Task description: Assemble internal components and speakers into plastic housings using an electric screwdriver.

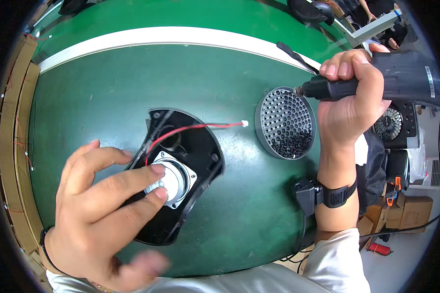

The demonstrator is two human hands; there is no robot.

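Observation:
My right hand [352,88] is wrapped round a black electric screwdriver [406,78], held sideways at the upper right. Its tip is over the far rim of a round grey screw tray [260,132] pitted with small holes, where black screws [292,145] are heaped at the near side. On the left, a curved black plastic housing [203,146] lies on the bench with a square-flanged speaker [183,183] in it. Fingertips of my left hand [95,205] rest on the speaker's back, with the fingers spread and the thumb apart. A red wire lead [195,126] runs from the speaker to a white connector [245,123].
The green bench top [98,93] ends in a white far edge [181,36]. Cardboard partitions [22,141] with wires line the left side. A black wrist-strapped device [308,193] is on my right forearm. A fan [390,122] and cardboard boxes [410,212] stand at the right. Another person's hand [371,17] shows far right.

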